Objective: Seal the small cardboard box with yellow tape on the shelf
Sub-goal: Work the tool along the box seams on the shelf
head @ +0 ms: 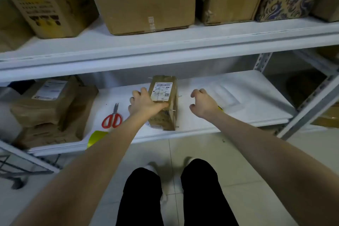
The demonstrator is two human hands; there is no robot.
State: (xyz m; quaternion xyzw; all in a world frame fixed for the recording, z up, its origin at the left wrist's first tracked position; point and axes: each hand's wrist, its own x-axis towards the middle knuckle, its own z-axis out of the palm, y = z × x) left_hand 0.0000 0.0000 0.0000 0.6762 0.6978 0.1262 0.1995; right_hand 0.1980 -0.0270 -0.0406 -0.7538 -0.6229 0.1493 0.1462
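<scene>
The small cardboard box (163,102) sits mid-shelf (238,97), the left hand (145,102) grips its left side, and the right hand (203,103) hangs empty, half-curled, just beside it, so hold the box very still.

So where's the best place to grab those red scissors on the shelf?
Take the scissors by their red handle loops: these face the shelf's front edge, while the blades point to the back. They lie flat, so come from the front and above; the left hand is nearest.
</scene>
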